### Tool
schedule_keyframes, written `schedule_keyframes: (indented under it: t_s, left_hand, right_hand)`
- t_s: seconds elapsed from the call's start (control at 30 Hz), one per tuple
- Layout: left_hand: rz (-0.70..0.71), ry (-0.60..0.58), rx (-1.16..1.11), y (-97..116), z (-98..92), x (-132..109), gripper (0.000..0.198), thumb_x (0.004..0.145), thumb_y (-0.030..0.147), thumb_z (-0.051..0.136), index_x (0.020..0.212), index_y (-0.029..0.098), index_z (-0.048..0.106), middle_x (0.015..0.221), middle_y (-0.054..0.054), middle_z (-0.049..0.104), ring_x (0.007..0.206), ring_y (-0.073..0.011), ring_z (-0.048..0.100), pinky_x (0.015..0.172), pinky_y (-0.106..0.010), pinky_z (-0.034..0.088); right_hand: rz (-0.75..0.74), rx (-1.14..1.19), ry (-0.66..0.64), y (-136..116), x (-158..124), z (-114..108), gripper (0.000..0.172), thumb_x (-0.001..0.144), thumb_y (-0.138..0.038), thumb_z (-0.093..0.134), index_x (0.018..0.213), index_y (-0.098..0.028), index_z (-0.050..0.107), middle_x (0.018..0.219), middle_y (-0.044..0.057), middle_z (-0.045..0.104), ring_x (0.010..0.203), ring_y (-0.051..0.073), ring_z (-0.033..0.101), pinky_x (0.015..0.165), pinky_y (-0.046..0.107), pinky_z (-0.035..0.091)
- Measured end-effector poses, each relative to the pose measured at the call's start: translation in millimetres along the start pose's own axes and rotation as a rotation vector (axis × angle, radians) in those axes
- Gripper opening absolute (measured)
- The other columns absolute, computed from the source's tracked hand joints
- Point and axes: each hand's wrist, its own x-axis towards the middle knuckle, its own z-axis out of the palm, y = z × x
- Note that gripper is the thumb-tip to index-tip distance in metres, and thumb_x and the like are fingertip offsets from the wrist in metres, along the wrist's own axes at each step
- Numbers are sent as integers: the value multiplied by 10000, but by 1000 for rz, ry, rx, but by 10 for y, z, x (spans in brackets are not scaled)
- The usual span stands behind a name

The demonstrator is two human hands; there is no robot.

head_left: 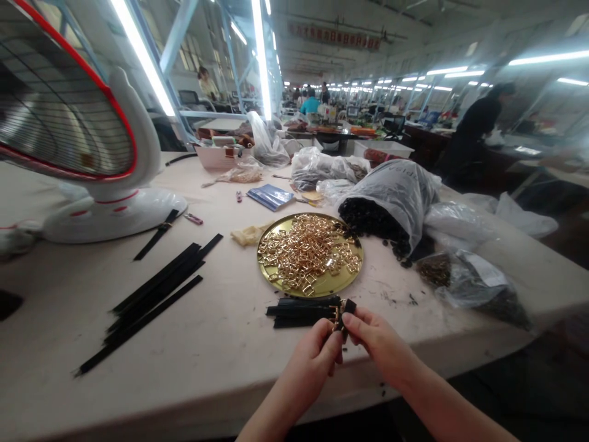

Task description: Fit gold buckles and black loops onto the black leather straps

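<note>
Through the head camera I see my two bare hands meeting at the near edge of a pale tabletop (221, 356). My left hand (309, 355) has its thumb and fingers closed on a black strap (350, 306) with gold-coloured metal on it; my right hand (375, 331) pinches the same piece from the other side, its thumb uppermost. Neither grip shows any gap beyond the thickness of the strap, though the fingers hide much of what they hold.

Just to the left of the grip lies a neat stack of black straps (299, 314), gold buckles at the end nearest my fingers. I cannot tell whether the held strap touches the stack.

Directly beyond the grip sits a round gold tray (271, 279), heaped with small gold buckles (306, 245). Beyond the grip and to the right, a translucent plastic bag (400, 184) lies on its side, small black pieces (375, 221) spilling from its mouth. Further right of the grip is a clear bag (481, 288) of small, dark contents.

Well to the left of the grip, long black strips (154, 291) lie loosely fanned; beyond them stands a white fan (140, 129) with a red rim. Far beyond the grip, a person in dark clothing (476, 132) stands at the right.
</note>
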Motion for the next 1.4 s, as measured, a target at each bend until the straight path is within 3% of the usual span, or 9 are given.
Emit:
schedule_keyframes:
  t_s: [0.13,0.33,0.47,0.87,1.0,1.13,1.2,1.27,1.4]
  left_hand:
    - [-5,23,0,-74,38,-15,238,832,384,397,711,182,432,542,52,458,435,-78,394,429,-195,315]
    - [32,176,116,-74,149,-60,224,832,342,403,667,191,425,548,54,460,457,-82,415,463,-199,332]
    - [47,188,106,-19,187,-82,173,827,316,407,715,192,452,564,56,469,461,-88,421,471,-203,345]
    - [8,209,75,12,19,26,258,780,413,491,654,195,433,546,46,490,481,-106,471,471,-204,366]
    - [30,296,76,-83,2,192,200,746,391,526,827,209,505,627,27,562,486,-121,504,494,-223,394]
    - [1,262,69,-141,-70,390,261,715,442,531,813,209,598,624,1,597,419,-101,442,409,-207,326]
    - [-103,250,2,-136,-130,495,311,694,489,536,758,190,591,555,19,568,347,-69,367,360,-192,256]
    - [-176,240,-104,-119,-183,590,360,674,529,541,742,176,563,514,38,537,306,-39,303,338,-175,190]
    - [-217,212,-253,-80,-234,700,375,672,532,547,747,165,527,491,52,515,295,-18,280,327,-157,142]
  right_hand:
    - [64,10,-24,72,-27,-15,221,767,-376,561,751,-156,577,585,-33,475,508,89,381,505,221,331]
    - [-570,-849,269,75,-147,-13,120,793,-252,531,712,-180,581,708,27,529,710,180,481,648,308,363]
    - [-759,-1074,338,112,-163,-19,76,813,-217,510,808,-198,583,750,44,548,732,194,484,676,340,374]
    - [-564,-585,156,91,-142,50,175,871,-192,390,826,-213,558,788,36,533,731,165,519,654,277,417]
    - [-478,-545,160,164,-23,17,211,879,-243,388,736,-199,537,741,21,519,694,149,509,622,252,403]
    - [-452,-621,37,66,303,-269,291,896,-326,335,803,-187,573,719,20,549,691,151,542,623,254,422]
    - [-427,-761,150,-81,640,-507,319,915,-317,276,903,-183,566,705,16,569,675,146,558,608,250,434]
    - [-393,-1141,324,-245,1067,-753,215,890,-281,383,974,-188,559,834,36,598,777,155,568,692,264,445]
    - [-313,-1306,312,-421,1790,-1049,191,844,-261,507,1006,-178,567,1043,77,572,904,181,558,792,340,453]
